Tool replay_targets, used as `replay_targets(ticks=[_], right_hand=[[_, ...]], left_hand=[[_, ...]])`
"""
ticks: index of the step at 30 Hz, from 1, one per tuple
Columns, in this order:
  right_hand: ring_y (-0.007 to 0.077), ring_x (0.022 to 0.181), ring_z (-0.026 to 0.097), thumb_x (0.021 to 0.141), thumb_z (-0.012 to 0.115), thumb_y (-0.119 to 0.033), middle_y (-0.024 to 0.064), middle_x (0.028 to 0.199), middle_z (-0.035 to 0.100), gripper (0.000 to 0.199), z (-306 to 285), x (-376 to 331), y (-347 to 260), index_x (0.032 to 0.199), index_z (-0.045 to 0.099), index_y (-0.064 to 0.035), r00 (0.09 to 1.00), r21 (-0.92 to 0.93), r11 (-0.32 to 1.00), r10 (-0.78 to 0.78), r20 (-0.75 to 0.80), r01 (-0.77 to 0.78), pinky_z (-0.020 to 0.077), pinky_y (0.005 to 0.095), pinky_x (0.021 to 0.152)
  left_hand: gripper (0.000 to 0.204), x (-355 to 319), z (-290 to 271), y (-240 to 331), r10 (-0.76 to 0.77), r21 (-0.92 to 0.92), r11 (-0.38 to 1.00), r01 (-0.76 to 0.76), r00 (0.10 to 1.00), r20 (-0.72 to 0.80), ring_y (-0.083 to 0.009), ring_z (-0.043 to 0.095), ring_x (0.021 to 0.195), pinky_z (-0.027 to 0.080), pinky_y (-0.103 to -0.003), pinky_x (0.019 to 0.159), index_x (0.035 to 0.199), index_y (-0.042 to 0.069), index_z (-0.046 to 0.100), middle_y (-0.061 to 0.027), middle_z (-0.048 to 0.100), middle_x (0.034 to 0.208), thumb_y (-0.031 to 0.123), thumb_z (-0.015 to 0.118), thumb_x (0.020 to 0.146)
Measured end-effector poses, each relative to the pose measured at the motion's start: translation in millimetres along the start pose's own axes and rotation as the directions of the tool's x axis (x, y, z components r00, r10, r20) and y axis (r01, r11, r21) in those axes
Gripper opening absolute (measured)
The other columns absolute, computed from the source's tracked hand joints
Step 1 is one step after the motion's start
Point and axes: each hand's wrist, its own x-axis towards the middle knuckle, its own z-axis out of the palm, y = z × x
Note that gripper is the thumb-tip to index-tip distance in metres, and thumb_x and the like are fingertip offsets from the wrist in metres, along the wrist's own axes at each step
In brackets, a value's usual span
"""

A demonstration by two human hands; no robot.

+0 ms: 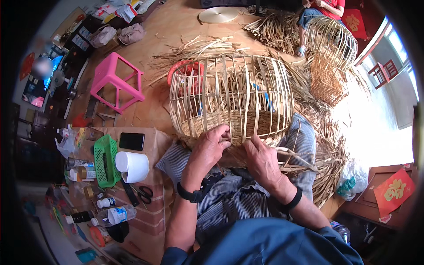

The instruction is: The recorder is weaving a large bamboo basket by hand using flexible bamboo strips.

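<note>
A half-woven straw basket [240, 121] rests on my lap, with thin frame ribs standing around it and a tightly woven lower part. At its near edge, my left hand [211, 148] is closed, thumb and fingers pinching a straw strip at the foot of a rib. Just to the right, my right hand [263, 161] pinches another straw strip [255, 119] that runs upward from the fingers. Loose twisted strands [296, 158] stick out to the right beside my right hand. The inner fingertips of both hands are partly hidden.
At left, a table [152, 194] carries a green plastic basket [105, 161], a paper roll [133, 167], a phone [131, 141], scissors [144, 193] and several bottles. A pink stool [118, 84] stands beyond it. Straw piles [329, 159] lie right and ahead; another person [320, 13] sits far right.
</note>
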Motion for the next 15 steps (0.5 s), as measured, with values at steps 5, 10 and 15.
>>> replay_targets(ticks=[5, 10, 15], right_hand=[[0.0313, 0.077, 0.071, 0.091, 0.085, -0.021, 0.0101, 0.094, 0.067, 0.026, -2.0, -9.3, 2.7, 0.101, 0.066, -0.0066, 0.99, 0.087, 0.992, 0.1, -0.096, -0.091, 0.0566, 0.0446, 0.065], [0.0319, 0.082, 0.071, 0.084, 0.088, -0.029, 0.0088, 0.09, 0.067, 0.043, -4.4, -26.2, -5.1, 0.112, 0.065, -0.0064, 0.991, -0.093, 0.994, -0.075, -0.114, 0.065, 0.0576, 0.0467, 0.073], [0.0361, 0.08, 0.071, 0.089, 0.08, -0.017, 0.0133, 0.086, 0.066, 0.031, 7.7, -28.4, -17.5, 0.107, 0.059, -0.0043, 0.999, -0.082, 0.995, 0.048, -0.025, -0.05, 0.0583, 0.0488, 0.075]], left_hand=[[0.03, 11.1, -10.7, -3.4, -0.037, -0.038, 0.998, 0.041, 0.996, 0.084, -0.0285, 0.077, 0.098, 0.059, -0.04, 0.09, 0.117, -0.002, 0.068, -0.0161, 0.078, 0.102, 0.007, 0.08, 0.091], [0.024, 18.0, -10.8, -3.0, -0.109, -0.051, 0.992, 0.116, 0.986, 0.122, -0.0211, 0.074, 0.089, 0.058, -0.038, 0.085, 0.106, -0.003, 0.069, -0.0154, 0.078, 0.095, 0.01, 0.082, 0.092], [0.027, 17.2, -7.9, -2.2, -0.084, -0.035, 0.996, 0.088, 0.991, 0.104, -0.0345, 0.077, 0.09, 0.059, -0.044, 0.083, 0.108, -0.002, 0.068, -0.02, 0.078, 0.096, 0.014, 0.082, 0.092]])
